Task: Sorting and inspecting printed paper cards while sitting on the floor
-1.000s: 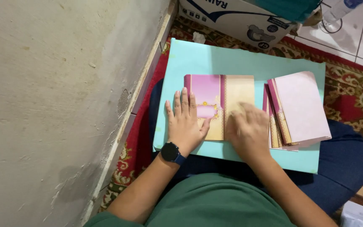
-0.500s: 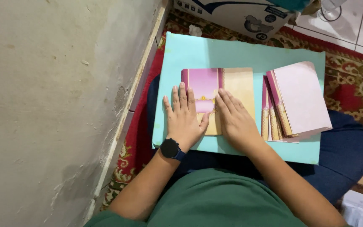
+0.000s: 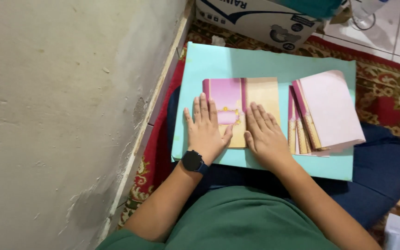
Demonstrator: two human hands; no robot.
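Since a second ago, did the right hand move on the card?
Yes. The right hand slid left across the pink and tan card, away from the card stack, and now lies beside the left hand.

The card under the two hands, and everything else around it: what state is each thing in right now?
Pink and tan card: lying flat on the board, pressed by both hands.
Left hand: open, palm down on the card's pink part.
Right hand: open, palm down on the tan part.
Stack of cards: fanned, resting apart from the pressed card.
Light blue board: flat across the lap.
Wristwatch: worn on left wrist.
Cardboard box: standing on the rug; whether open or closed cannot be told.
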